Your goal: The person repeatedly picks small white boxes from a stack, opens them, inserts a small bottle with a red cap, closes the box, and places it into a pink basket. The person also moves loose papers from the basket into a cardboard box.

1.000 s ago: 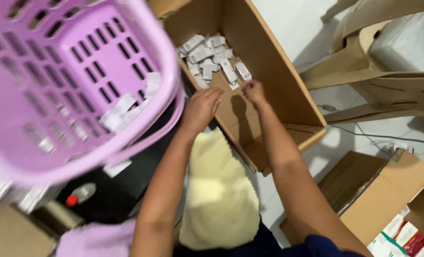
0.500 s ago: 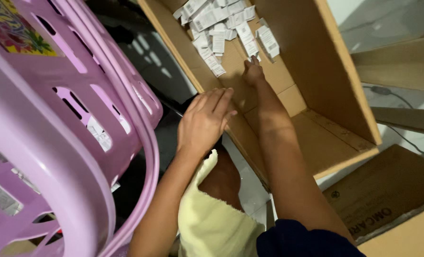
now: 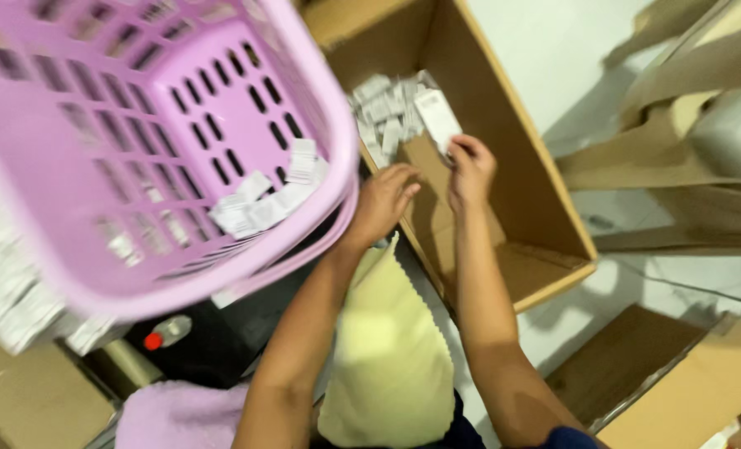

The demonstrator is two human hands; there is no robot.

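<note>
Small white box (image 3: 437, 118), blurred, pinched in right hand (image 3: 470, 170); basket (image 3: 320, 108) smeared.

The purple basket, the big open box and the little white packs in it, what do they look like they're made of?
Purple basket: moulded plastic, by its smooth sheen and slotted walls. Big open box: brown corrugated cardboard, matte, with folded flaps. White packs: probably thin printed card or paper; too blurred to be sure. The right hand holds one pack.

Place: a packing or stockroom corner, set up informally on a tiled floor (image 3: 553, 50).
Evidence at 12 o'clock: open cardboard box (image 3: 503, 150) holding small white packets (image 3: 387, 112).
At 10 o'clock: lilac plastic basket (image 3: 137, 125) with more packets.
At 4 o'clock: further cartons (image 3: 686, 391).
</note>
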